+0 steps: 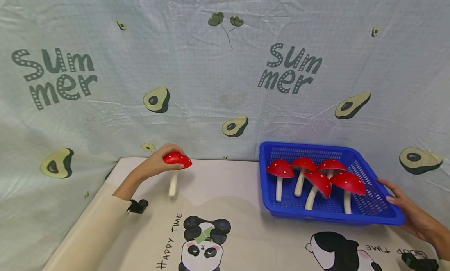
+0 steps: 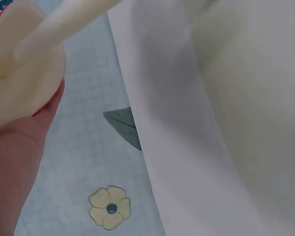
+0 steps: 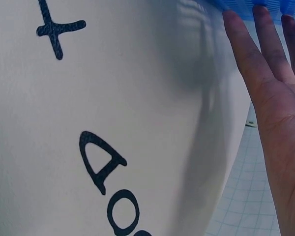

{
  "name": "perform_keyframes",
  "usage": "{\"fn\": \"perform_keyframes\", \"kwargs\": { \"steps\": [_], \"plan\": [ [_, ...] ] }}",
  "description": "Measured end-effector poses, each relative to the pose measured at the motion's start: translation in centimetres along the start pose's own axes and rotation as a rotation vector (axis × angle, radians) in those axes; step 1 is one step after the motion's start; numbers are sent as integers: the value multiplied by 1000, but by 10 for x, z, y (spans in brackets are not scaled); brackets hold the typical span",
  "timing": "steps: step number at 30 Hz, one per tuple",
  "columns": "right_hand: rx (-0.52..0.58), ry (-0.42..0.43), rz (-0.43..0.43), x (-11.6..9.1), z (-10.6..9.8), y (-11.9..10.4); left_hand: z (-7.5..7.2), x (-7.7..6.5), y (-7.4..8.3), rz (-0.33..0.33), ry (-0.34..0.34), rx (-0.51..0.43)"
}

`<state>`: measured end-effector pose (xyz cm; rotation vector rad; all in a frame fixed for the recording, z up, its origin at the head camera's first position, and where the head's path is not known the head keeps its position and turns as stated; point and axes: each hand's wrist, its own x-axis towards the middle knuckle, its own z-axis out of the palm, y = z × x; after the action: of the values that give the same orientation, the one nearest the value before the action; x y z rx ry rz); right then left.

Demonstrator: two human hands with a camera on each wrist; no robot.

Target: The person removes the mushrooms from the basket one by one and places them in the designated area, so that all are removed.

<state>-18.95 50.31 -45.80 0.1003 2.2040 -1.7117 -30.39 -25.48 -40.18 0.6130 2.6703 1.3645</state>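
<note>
A toy mushroom (image 1: 177, 159) with a white-dotted red cap and pale stem hangs from my left hand (image 1: 158, 161). Thumb and fingers grip its cap, and the stem points down over the back left of the table. Up close in the left wrist view, the cap's cream underside (image 2: 34, 93) faces the camera. At the right, my right hand (image 1: 415, 212) touches the outer side of a blue plastic basket (image 1: 383, 208). Its fingers (image 3: 248, 61) look straight in the right wrist view, tips at the blue wall. Several similar mushrooms (image 1: 318, 181) lie in the basket.
A light tablecloth (image 1: 267, 243) with panda prints and lettering covers the table. Behind it hangs a pale curtain (image 1: 197, 68) printed with avocados and words, close to the table's back edge. The basket stands at the back right.
</note>
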Motion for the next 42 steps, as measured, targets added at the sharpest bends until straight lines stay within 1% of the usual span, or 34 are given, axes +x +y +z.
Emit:
{"fn": "perform_keyframes", "kwargs": {
  "steps": [3,6,11,15,21,23,26,30,37,42],
  "plan": [
    [8,-9,-7,1,-2,0,-4,-2,-6,-22,1,13],
    [11,-10,-9,3,-3,1,-9,-4,-11,-73,6,10],
    [-19,-2,-13,6,-4,1,-16,-6,-20,-127,12,15],
    [-35,2,-13,7,-4,0,-19,-6,-28,-131,15,17],
    [-36,0,-2,7,-5,-1,-22,-6,-39,-119,12,-3],
    [-34,2,1,7,-5,0,-23,-5,-40,-124,4,-6],
    [-23,3,4,6,-5,0,-25,-2,-42,-154,-4,-6],
    [-3,4,4,6,-5,0,-27,3,-45,-172,-20,-8],
    [-5,11,1,6,-4,2,-32,9,-52,-168,-47,-4],
    [-4,10,-8,6,-4,2,-31,9,-54,-162,-53,12]
  ]
}}
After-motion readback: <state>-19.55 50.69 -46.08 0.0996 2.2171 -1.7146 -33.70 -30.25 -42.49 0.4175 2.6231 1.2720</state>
